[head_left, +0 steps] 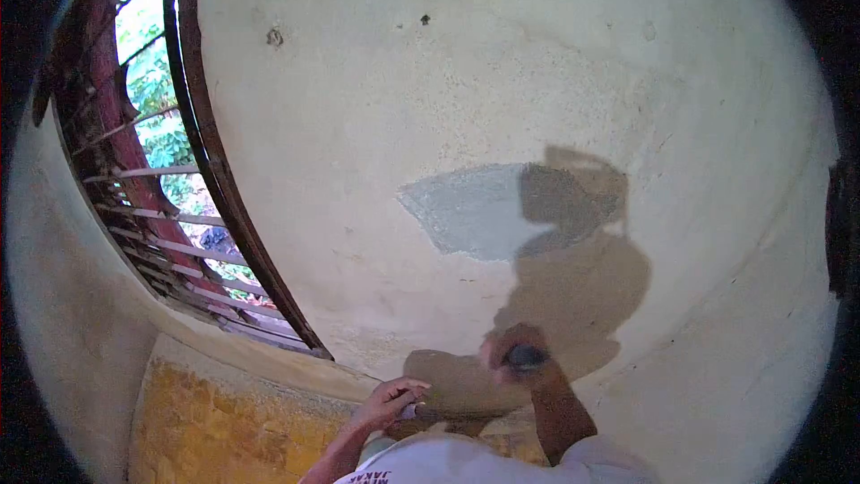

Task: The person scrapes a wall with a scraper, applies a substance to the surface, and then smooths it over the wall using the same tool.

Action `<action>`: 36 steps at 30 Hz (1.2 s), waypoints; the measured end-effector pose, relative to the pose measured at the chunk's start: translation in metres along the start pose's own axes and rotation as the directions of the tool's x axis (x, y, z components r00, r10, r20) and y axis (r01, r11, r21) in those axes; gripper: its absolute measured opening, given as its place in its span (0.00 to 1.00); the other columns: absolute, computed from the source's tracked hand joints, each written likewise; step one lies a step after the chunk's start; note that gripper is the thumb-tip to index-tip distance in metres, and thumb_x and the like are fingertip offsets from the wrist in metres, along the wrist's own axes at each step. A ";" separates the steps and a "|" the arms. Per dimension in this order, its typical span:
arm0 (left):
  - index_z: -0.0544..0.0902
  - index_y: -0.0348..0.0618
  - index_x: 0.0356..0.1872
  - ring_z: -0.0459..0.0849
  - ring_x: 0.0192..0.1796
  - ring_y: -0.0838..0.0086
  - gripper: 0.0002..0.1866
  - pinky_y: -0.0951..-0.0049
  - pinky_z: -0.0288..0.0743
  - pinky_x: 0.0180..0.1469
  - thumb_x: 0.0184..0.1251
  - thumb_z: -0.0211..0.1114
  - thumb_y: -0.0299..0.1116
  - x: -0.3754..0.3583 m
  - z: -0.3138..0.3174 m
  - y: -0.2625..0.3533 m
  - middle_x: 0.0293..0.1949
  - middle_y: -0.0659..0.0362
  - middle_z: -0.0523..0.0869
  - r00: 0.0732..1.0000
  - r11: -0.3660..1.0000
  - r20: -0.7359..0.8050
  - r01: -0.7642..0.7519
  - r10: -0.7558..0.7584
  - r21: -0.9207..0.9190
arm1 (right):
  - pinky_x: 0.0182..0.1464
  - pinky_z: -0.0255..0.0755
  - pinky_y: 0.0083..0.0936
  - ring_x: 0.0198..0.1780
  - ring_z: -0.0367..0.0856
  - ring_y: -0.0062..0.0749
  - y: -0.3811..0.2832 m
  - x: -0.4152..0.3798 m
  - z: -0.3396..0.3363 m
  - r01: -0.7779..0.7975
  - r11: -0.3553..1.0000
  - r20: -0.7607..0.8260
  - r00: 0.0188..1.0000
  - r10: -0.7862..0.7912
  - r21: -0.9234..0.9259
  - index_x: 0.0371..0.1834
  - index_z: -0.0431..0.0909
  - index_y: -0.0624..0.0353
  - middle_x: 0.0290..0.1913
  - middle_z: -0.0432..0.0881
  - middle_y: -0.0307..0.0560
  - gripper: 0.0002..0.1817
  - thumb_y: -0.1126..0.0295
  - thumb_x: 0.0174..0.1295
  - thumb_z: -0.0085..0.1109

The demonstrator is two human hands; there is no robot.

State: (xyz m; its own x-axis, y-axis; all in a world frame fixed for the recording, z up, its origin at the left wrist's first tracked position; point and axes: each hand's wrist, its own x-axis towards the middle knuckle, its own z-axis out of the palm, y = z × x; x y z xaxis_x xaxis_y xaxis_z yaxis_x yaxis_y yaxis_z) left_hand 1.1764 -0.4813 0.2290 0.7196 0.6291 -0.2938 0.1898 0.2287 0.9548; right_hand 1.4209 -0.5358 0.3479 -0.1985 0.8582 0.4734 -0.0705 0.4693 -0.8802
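My right hand is raised close to the wall, its fingers closed around a dark, rounded object. The hand is slightly blurred, and the far side of that object is hidden. Lower and to the left, my left hand is held in front of my body with its fingers curled. A small pale thing shows beneath those fingers, too small to name. Above both hands, a rough grey patch stands out on the cream wall. My shadow falls across the patch's right part and the wall below it.
A window with a dark frame and horizontal bars is on the left, with green leaves outside. Below it runs a ledge above a stained yellow wall section. Small holes and marks dot the upper wall.
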 end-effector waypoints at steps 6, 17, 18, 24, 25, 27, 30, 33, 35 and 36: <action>0.79 0.41 0.45 0.75 0.41 0.80 0.15 0.79 0.69 0.45 0.67 0.53 0.41 0.008 0.015 -0.008 0.36 0.62 0.81 0.999 0.992 0.026 -0.029 0.026 0.122 | 0.19 0.64 0.26 0.16 0.69 0.29 -0.100 0.061 -0.010 0.488 0.838 0.061 0.855 -0.516 0.244 0.17 0.69 0.57 0.15 0.71 0.39 0.16 0.62 0.47 0.68; 0.79 0.38 0.44 0.75 0.39 0.82 0.12 0.79 0.70 0.43 0.66 0.54 0.34 -0.008 0.008 -0.009 0.36 0.64 0.80 0.991 0.992 -0.061 -0.118 0.116 -0.032 | 0.13 0.56 0.22 0.12 0.64 0.24 -0.102 0.111 0.003 0.544 0.829 0.194 0.834 -0.516 -0.132 0.17 0.64 0.53 0.15 0.69 0.40 0.20 0.57 0.51 0.66; 0.79 0.38 0.44 0.75 0.39 0.82 0.12 0.79 0.70 0.43 0.66 0.54 0.34 -0.006 0.005 -0.015 0.36 0.64 0.80 0.990 0.992 -0.068 -0.123 0.120 -0.040 | 0.15 0.59 0.22 0.15 0.66 0.24 -0.115 0.110 0.006 0.604 0.797 0.404 0.729 -0.552 0.001 0.17 0.64 0.53 0.18 0.71 0.41 0.20 0.59 0.51 0.65; 0.79 0.40 0.43 0.76 0.42 0.80 0.11 0.78 0.69 0.46 0.66 0.53 0.32 0.009 0.003 -0.030 0.39 0.62 0.81 0.981 0.983 -0.067 -0.184 0.184 0.007 | 0.18 0.67 0.25 0.15 0.70 0.28 -0.105 0.109 -0.003 0.578 0.489 0.409 0.813 -0.414 -0.653 0.15 0.66 0.55 0.14 0.70 0.40 0.16 0.65 0.48 0.67; 0.79 0.39 0.43 0.76 0.42 0.80 0.11 0.77 0.70 0.46 0.66 0.54 0.33 0.010 0.004 -0.028 0.38 0.61 0.81 0.981 0.983 -0.066 -0.185 0.183 -0.018 | 0.19 0.68 0.26 0.17 0.72 0.29 -0.104 0.107 -0.002 0.529 0.610 0.379 0.848 -0.369 -0.590 0.16 0.68 0.56 0.16 0.72 0.40 0.15 0.66 0.48 0.67; 0.80 0.38 0.43 0.77 0.42 0.79 0.12 0.77 0.70 0.47 0.65 0.54 0.33 0.011 0.003 -0.020 0.38 0.60 0.82 0.980 0.981 -0.068 -0.189 0.185 -0.047 | 0.21 0.68 0.26 0.18 0.72 0.30 -0.121 0.100 0.012 0.612 0.697 0.414 0.782 -0.465 -0.373 0.18 0.68 0.56 0.17 0.73 0.41 0.14 0.67 0.48 0.66; 0.80 0.39 0.42 0.77 0.43 0.79 0.12 0.76 0.70 0.48 0.65 0.54 0.34 0.011 0.003 -0.015 0.38 0.60 0.82 0.984 0.985 -0.046 -0.171 0.172 0.023 | 0.22 0.68 0.28 0.19 0.72 0.33 -0.128 0.102 0.013 0.600 0.759 0.432 0.772 -0.466 -0.254 0.17 0.68 0.56 0.17 0.73 0.42 0.13 0.68 0.45 0.66; 0.80 0.39 0.42 0.77 0.43 0.79 0.12 0.76 0.70 0.47 0.65 0.55 0.35 0.014 0.001 -0.023 0.38 0.59 0.82 0.956 0.957 -0.061 -0.285 0.288 0.052 | 0.23 0.68 0.33 0.19 0.74 0.39 -0.129 0.106 0.008 0.397 0.706 0.397 0.901 -0.177 -0.586 0.11 0.68 0.54 0.14 0.72 0.44 0.14 0.66 0.39 0.67; 0.80 0.38 0.42 0.77 0.42 0.79 0.13 0.77 0.70 0.47 0.65 0.56 0.36 0.013 0.001 -0.021 0.38 0.59 0.82 0.966 0.968 -0.063 -0.250 0.252 0.036 | 0.23 0.68 0.34 0.19 0.74 0.41 -0.132 0.101 0.012 0.326 0.656 0.369 0.926 -0.078 -0.681 0.09 0.69 0.53 0.13 0.71 0.45 0.14 0.65 0.36 0.67; 0.80 0.38 0.42 0.77 0.42 0.79 0.13 0.77 0.70 0.47 0.65 0.56 0.36 0.013 0.002 -0.019 0.38 0.59 0.82 0.964 0.967 -0.066 -0.254 0.256 0.032 | 0.22 0.67 0.33 0.17 0.73 0.41 -0.135 0.094 0.018 0.430 0.726 0.402 0.887 -0.228 -0.537 0.08 0.68 0.53 0.12 0.70 0.44 0.14 0.66 0.35 0.67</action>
State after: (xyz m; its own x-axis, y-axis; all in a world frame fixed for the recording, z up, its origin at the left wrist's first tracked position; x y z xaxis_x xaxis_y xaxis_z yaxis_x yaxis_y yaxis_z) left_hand 1.1831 -0.4790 0.2068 0.6988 0.7141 -0.0420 0.0222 0.0371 0.9991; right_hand 1.3938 -0.5224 0.5108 -0.5532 0.5700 0.6075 0.3880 0.8216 -0.4176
